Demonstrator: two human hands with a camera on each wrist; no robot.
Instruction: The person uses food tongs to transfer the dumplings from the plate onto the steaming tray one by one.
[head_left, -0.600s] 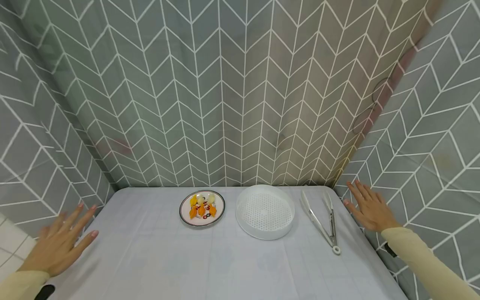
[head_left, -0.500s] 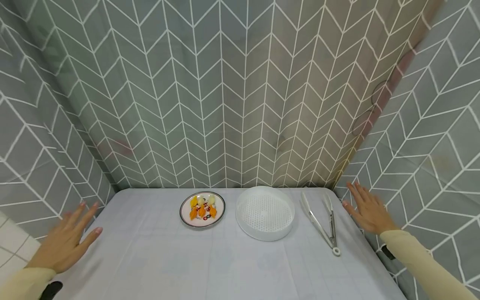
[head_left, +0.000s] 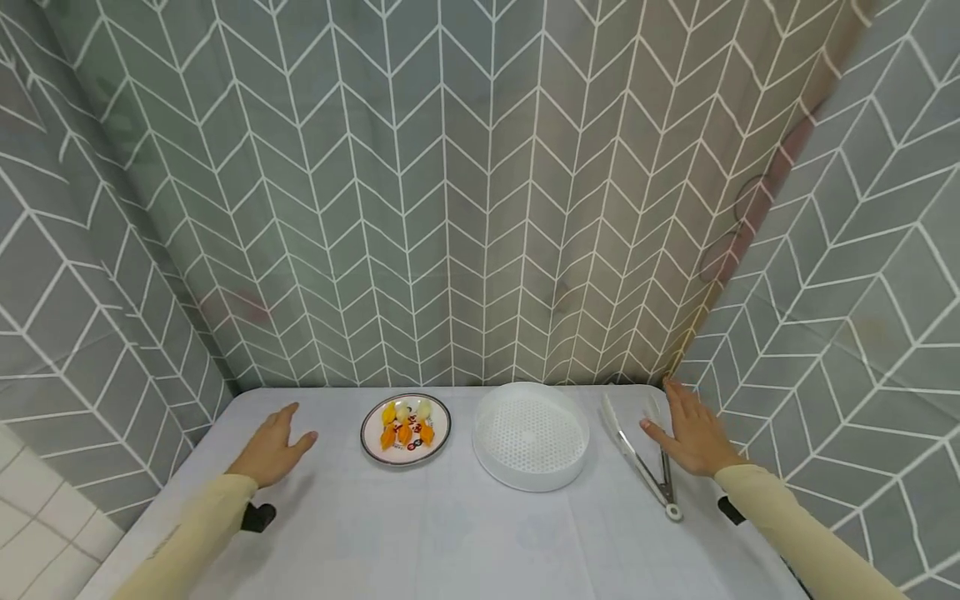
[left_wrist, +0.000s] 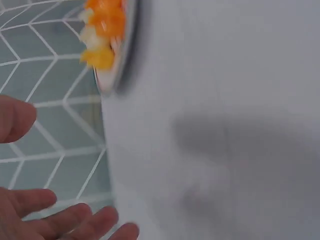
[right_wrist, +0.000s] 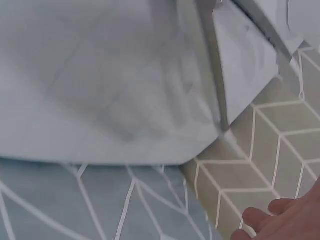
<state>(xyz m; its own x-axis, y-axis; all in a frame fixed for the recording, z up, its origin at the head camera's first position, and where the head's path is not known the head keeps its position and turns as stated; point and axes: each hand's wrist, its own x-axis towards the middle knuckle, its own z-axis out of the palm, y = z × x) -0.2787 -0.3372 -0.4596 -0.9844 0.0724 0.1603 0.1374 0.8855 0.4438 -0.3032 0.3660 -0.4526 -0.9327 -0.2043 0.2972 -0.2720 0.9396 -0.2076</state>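
My left hand [head_left: 270, 450] is over the table's left part with its thumb spread from its fingers, holding nothing. To its right stands a round, dark-rimmed plate [head_left: 408, 457] with several small orange, yellow and whitish pieces [head_left: 405, 432] in two rows. The left wrist view shows these pieces [left_wrist: 106, 27] beyond the thumb. A white round tray [head_left: 517, 479] with a perforated bottom sits right of the plate. Metal tongs [head_left: 652, 482] lie spread in a V, ring end toward me. My right hand [head_left: 693, 429], empty with fingers extended, overlaps their right arm in the head view.
A white cloth covers the table [head_left: 420, 542]. Grey curtains [head_left: 465, 208] with a white chevron pattern hang behind it and on both sides. White tiles [head_left: 45, 517] show at the lower left.
My left hand has moved right and forward from the table's left edge toward the plate. My right hand has come inward to the left, over the tongs' right arm. Plate, tray and tongs stay put.
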